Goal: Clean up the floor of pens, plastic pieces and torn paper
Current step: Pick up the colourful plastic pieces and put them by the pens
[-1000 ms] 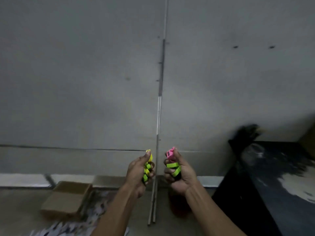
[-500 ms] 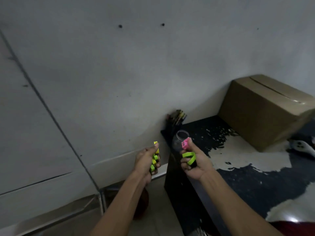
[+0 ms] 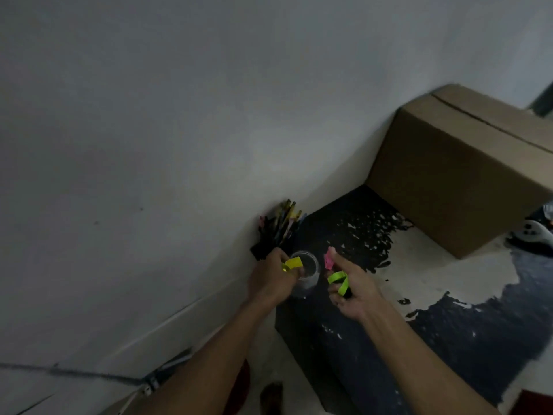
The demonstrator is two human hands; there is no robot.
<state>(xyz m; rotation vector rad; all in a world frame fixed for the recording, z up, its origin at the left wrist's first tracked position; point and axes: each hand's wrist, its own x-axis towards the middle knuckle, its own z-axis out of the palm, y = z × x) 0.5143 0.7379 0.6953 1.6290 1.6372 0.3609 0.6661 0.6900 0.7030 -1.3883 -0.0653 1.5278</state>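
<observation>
A: Where do your hands sit?

B: Your left hand [image 3: 270,278] is at six o'clock, closed around yellow plastic pieces [image 3: 291,263] right at the mouth of a clear jar [image 3: 308,272]. Whether the fingers touch the rim is hard to make out.

A: And the other?

B: Your right hand [image 3: 351,287], at the jar's three o'clock, is curled shut on green plastic pieces [image 3: 338,280], with a pink piece [image 3: 329,260] pinched at the thumb tip.

A: What else can you tell?

B: The jar stands on a dark table [image 3: 449,324] with peeled pale patches. At the jar's eleven o'clock a black holder of pens [image 3: 282,224] leans against the wall [image 3: 149,145]; the pens blur together. A cardboard box [image 3: 457,169] sits at two o'clock, cut off by the frame. Something white [image 3: 534,233] beside it is too partial to name.
</observation>
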